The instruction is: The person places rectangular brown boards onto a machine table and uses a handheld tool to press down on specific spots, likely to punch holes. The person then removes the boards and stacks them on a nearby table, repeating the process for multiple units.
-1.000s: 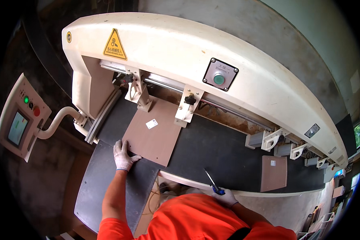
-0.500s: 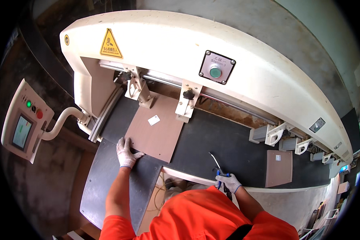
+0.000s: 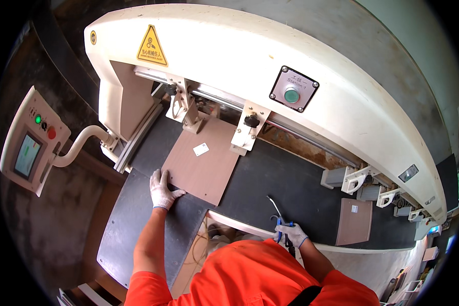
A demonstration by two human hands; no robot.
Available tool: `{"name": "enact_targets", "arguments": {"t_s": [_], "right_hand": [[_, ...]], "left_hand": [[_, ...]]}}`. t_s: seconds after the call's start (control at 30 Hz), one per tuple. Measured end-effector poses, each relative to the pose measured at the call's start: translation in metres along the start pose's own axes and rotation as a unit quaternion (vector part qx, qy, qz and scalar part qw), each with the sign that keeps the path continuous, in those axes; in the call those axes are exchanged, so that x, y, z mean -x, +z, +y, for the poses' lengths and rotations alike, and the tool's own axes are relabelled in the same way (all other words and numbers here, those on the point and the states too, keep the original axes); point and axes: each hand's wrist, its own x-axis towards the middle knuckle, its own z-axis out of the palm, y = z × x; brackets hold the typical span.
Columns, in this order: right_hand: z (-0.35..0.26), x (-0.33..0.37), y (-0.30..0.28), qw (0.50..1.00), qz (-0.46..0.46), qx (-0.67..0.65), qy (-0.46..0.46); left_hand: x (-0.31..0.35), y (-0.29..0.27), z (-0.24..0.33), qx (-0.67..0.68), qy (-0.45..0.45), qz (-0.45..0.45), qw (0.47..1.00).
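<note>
At a dark bench (image 3: 285, 176) beneath a cream machine (image 3: 224, 38), rests the splayed left hand (image 3: 162, 192) at the near-left corner of a brown panel (image 3: 201, 168) lying by two brackets (image 3: 251, 133). Grips a blue nozzle tool (image 3: 279, 221) with the right hand (image 3: 294, 234).

We've got bright orange-red top (image 3: 239, 270), pretty loose, soft creases across front, short sleeves (image 3: 147, 289) same colour. Black strap (image 3: 307, 297) down on right side. Left hand (image 3: 161, 193) and right hand (image 3: 292, 234) both in whitish knit gloves (image 3: 160, 200), thin bluish edging at wrist. Bit of greyish trousers (image 3: 217, 247) showing too, details too small for us.
</note>
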Motion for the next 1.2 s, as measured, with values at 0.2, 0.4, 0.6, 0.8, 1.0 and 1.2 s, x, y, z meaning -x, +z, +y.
{"name": "enact_targets", "arguments": {"t_s": [0.2,0.4,0.6,0.8,1.0,1.2], "right_hand": [[-0.004,0.003,0.004,1.0,-0.013,-0.006,-0.002],[-0.002,0.002,0.0,1.0,-0.022,-0.005,0.002],[-0.003,0.001,-0.003,1.0,-0.03,-0.002,0.0],[-0.002,-0.001,-0.003,0.999,-0.032,-0.014,0.0],[0.005,-0.007,-0.008,0.999,-0.033,-0.009,-0.004],[-0.006,0.004,0.005,1.0,-0.017,-0.009,-0.006]], "left_hand": [[0.0,0.0,-0.001,0.001,-0.002,-0.001,1.0],[0.0,-0.001,0.0,0.001,-0.016,-0.013,1.0],[-0.002,-0.001,0.001,0.002,-0.016,-0.018,1.0],[-0.001,0.002,-0.004,-0.004,-0.019,-0.014,1.0],[-0.003,-0.002,0.001,0.001,-0.017,-0.023,1.0],[-0.001,-0.002,0.0,-0.001,-0.022,-0.025,0.999]]}}
